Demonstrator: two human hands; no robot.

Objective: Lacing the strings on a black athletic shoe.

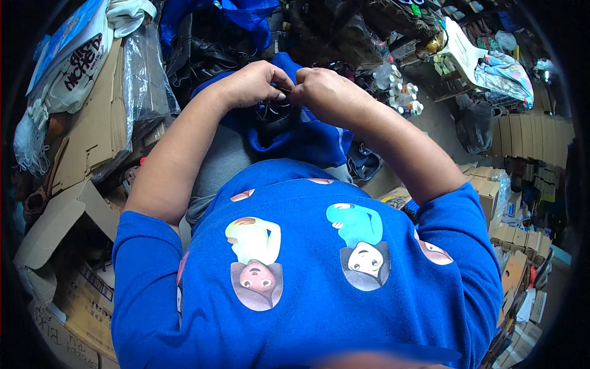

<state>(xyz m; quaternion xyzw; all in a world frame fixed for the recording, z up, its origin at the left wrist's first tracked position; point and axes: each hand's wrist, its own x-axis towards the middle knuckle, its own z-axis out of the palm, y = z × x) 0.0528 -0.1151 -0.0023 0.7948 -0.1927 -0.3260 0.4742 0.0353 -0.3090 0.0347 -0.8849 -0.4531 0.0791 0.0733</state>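
A black lace-up shoe [275, 123] rests on a blue cloth [329, 132] over my lap, partly hidden below my hands. Just above it my left hand [258, 84] is closed, thumb and forefinger pinching what looks like a thin dark shoelace. Close beside it, my right hand [326, 89] is curled with its knuckles up, its fingertips meeting the same strand. Exactly how the lace runs between the fingers is too small to see. Loose loops of lace show on top of the shoe.
More black shoes [206, 58] are heaped beyond my left hand. Flattened cardboard [92, 132] and clear plastic [144, 74] lie at the left. Several small white-capped bottles [402, 95] stand at the right, near a white chair [460, 52] with cloth on it. Stacked boxes [522, 237] line the right side.
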